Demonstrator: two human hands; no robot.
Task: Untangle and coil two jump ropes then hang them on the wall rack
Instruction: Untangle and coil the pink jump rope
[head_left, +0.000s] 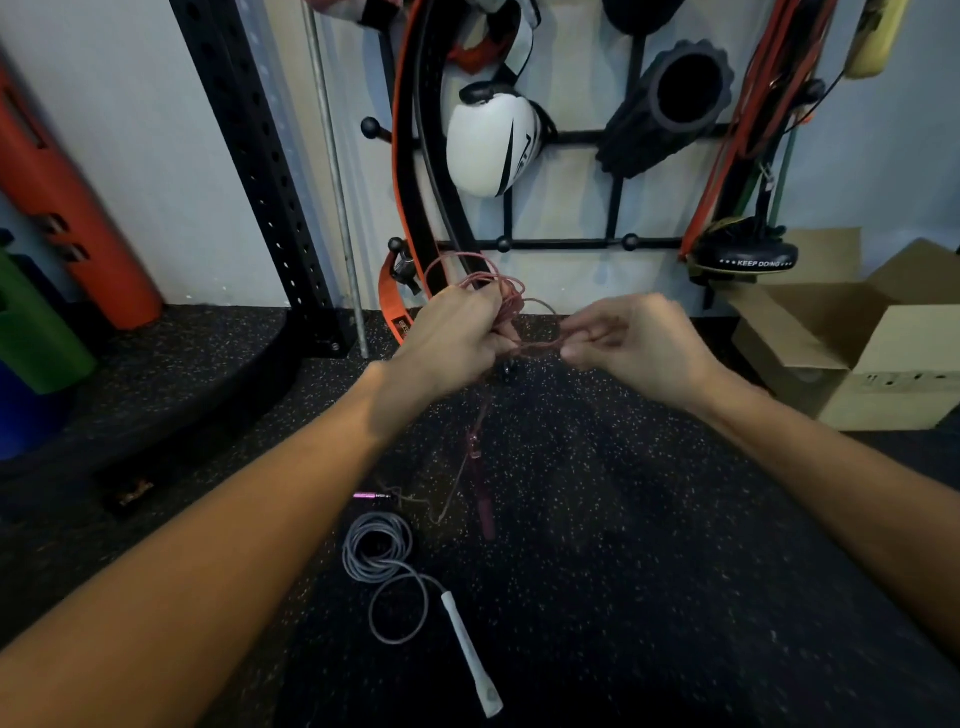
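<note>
In front of the black wall rack (566, 243), both hands were raised above the speckled black floor (649, 519), working on a pink jump rope (498, 283). The left hand (452, 340) was closed around a bundle of pink loops, several of which rose above its knuckles and crossed in front of the rack's lowest bar. The right hand (631, 338), just right of the left and below that same bar, pinched a strand of the pink rope between thumb and fingertips, the other fingers curled inward. The strand ran straight across the short gap between the two hands.

Below the hands, further from the rack, the rest of the pink rope trailed down, blurred, to a dark pink handle (485, 512) at the floor; a second small pink handle (370, 497) lay to its left. Nearer the person than these, well away from the rack, a grey jump rope (376, 553) lay on the floor in a rough coil, one loose loop leading out to its white handle (470, 654).

On the rack hung a white boxing glove (491, 143), a black foam roller (670, 106), an orange-edged belt (402, 156) and red resistance bands (737, 135). To the rack's right stood an open cardboard box (883, 353).
</note>
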